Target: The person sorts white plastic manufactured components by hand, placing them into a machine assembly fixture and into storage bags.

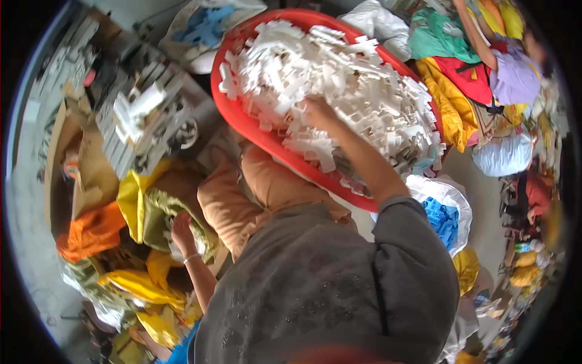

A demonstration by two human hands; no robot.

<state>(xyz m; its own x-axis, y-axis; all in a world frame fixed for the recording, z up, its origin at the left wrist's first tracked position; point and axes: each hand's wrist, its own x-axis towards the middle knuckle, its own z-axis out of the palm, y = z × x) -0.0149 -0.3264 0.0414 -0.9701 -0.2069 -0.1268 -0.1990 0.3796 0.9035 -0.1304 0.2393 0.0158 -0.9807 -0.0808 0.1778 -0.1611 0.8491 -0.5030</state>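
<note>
While white pieces (364, 91) are heaped in a red tub (239, 124), its length running toward lower right, the nearer right hand (316, 112) is set among them; the left hand (180, 230) is held at a green sack (159, 221), neither grip's closure discernible

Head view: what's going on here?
A person is working at a red tub heaped with white pieces. Of their hands, the right hand reaches into the heap; the left hand is at the open mouth of an olive sack. Whether either grips a piece isn't clear. Blue pieces sit in a white bag to the right.
</note>
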